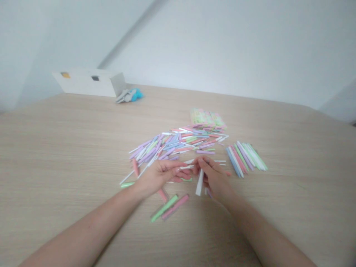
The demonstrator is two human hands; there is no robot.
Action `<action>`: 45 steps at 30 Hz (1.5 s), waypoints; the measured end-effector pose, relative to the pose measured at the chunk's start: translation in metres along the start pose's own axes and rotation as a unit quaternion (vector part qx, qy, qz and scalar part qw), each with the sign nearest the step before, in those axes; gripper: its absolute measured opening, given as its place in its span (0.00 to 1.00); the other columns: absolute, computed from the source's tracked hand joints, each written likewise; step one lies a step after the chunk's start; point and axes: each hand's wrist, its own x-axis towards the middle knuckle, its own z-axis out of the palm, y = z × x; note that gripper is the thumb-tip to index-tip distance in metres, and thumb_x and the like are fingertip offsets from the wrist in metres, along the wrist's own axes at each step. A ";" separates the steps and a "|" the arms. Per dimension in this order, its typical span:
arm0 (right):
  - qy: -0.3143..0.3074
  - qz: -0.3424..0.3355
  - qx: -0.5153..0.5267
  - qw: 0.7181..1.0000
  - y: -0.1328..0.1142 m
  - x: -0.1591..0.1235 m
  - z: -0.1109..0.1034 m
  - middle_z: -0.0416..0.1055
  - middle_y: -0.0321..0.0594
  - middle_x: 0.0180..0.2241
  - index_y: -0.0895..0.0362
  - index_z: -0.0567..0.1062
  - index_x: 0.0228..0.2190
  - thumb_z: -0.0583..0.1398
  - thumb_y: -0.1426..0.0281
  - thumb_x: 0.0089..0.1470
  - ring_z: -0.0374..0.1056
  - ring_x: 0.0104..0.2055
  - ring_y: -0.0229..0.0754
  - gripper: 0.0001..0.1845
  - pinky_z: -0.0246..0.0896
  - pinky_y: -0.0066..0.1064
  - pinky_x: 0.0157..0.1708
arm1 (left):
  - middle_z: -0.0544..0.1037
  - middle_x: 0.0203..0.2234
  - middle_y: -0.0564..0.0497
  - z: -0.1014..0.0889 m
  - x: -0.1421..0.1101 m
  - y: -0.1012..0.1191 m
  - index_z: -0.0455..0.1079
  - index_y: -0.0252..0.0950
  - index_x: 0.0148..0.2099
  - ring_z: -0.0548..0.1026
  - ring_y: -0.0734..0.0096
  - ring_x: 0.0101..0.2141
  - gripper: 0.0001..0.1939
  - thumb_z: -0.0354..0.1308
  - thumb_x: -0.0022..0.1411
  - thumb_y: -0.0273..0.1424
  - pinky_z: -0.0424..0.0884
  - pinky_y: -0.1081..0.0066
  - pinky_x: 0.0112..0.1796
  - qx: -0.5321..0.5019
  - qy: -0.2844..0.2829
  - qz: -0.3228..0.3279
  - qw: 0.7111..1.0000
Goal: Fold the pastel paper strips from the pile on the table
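My left hand (160, 174) is closed in a pinch on a thin white stick (185, 167), its fingertips close to those of the other hand. In my right hand (215, 180) a wider white tube (199, 183) slants down below the fingers. Just beyond both hands spreads a loose pile of pastel tubes and thin white sticks (172, 142). Nearer to me, a green tube (164, 208) and a pink tube (175, 207) lie side by side. The picture is blurred, so the exact kind of these pieces cannot be made out.
Right of my hands, a row of slim pastel tubes (246, 158) lies on the wooden table (300, 193). Flat patterned packs (207, 119) are stacked behind the pile. A white box (89, 84) and a grey-and-blue bundle (130, 95) stand at the back left, before the wall.
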 end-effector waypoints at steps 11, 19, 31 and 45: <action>0.063 0.006 0.201 0.978 -0.010 0.014 -0.016 0.66 0.32 0.24 0.56 0.68 0.24 0.59 0.70 0.41 0.49 0.18 0.29 0.04 0.37 0.19 0.11 | 0.79 0.41 0.41 0.002 0.001 0.001 0.73 0.33 0.47 0.78 0.59 0.40 0.16 0.60 0.58 0.35 0.72 0.70 0.39 -0.036 0.029 -0.007 0.999; 0.058 -0.018 0.197 0.978 -0.011 0.006 -0.006 0.67 0.32 0.29 0.55 0.69 0.28 0.60 0.69 0.48 0.54 0.22 0.30 0.03 0.46 0.18 0.14 | 0.78 0.42 0.41 0.000 0.000 0.000 0.72 0.33 0.48 0.78 0.61 0.41 0.16 0.58 0.60 0.35 0.72 0.72 0.39 -0.024 0.021 -0.002 1.000; 0.001 -0.040 0.145 0.989 0.002 0.003 -0.001 0.66 0.32 0.27 0.53 0.71 0.34 0.59 0.62 0.54 0.59 0.26 0.30 0.08 0.58 0.20 0.23 | 0.80 0.39 0.41 0.000 0.001 -0.001 0.71 0.32 0.49 0.79 0.62 0.39 0.17 0.58 0.60 0.36 0.74 0.69 0.40 -0.010 0.025 0.010 1.000; 0.020 -0.002 0.070 0.997 0.002 0.004 -0.003 0.56 0.25 0.18 0.53 0.68 0.32 0.62 0.60 0.50 0.46 0.16 0.26 0.12 0.47 0.16 0.15 | 0.79 0.36 0.44 0.003 0.001 0.001 0.64 0.31 0.47 0.79 0.69 0.34 0.15 0.55 0.62 0.36 0.73 0.73 0.34 0.069 0.037 0.039 0.996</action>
